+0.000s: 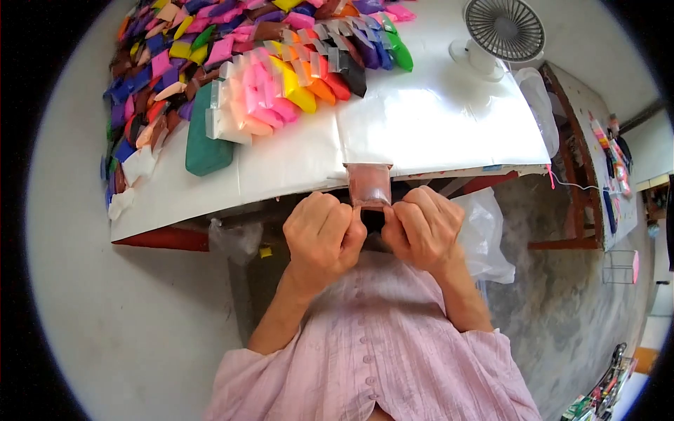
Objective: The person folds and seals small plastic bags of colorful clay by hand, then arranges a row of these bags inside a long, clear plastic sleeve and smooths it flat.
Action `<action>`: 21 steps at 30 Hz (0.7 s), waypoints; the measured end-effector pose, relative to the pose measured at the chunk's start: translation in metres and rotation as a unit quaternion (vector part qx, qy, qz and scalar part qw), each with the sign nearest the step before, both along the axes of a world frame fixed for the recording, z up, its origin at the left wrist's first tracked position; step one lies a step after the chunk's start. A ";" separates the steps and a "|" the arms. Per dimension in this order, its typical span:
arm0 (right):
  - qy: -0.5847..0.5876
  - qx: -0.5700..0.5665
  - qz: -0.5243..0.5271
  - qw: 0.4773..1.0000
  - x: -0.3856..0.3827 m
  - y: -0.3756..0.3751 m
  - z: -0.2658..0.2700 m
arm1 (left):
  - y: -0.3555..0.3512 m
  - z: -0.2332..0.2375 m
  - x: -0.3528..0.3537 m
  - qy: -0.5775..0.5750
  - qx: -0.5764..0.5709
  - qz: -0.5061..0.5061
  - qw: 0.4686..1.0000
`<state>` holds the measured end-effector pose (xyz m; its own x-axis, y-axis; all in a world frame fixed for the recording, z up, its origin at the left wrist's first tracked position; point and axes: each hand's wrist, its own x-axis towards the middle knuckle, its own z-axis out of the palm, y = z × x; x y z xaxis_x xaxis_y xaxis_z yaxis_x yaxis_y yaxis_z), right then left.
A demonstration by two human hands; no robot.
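Between my two hands, at the table's front edge, is a small clear plastic bag (pixel 370 184) with brown stuff in it. My left hand (pixel 324 231) pinches the bag's near left corner between thumb and curled fingers. At the near right corner, my right hand (pixel 424 226) grips it in the same way. The bag's far end reaches the edge of the white-covered table (pixel 295 168). Beyond it lies a row of filled bags, with pink bags (pixel 263 91), a yellow bag (pixel 293 85) and a black bag (pixel 349 74) among them.
A dark green block (pixel 209 133) stands left of the row. A big heap of coloured packets (pixel 168 63) covers the table's far left. At the far right stands a white fan (pixel 504 31). White plastic bags (pixel 484 235) hang below the table's edge by my right arm.
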<state>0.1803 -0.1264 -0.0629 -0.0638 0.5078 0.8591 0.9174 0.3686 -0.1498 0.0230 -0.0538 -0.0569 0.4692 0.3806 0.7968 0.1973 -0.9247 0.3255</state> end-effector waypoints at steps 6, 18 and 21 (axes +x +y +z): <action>0.536 -0.261 0.159 0.787 0.002 -0.005 0.018 | 0.017 0.005 0.000 -0.049 0.052 -0.022 0.997; 0.435 -0.139 0.039 0.889 0.014 0.044 0.047 | 0.044 0.023 0.012 -0.078 -0.092 -0.014 0.993; 0.200 -0.055 -0.113 0.972 0.026 0.069 0.051 | 0.057 0.004 0.018 -0.048 -0.111 0.048 0.992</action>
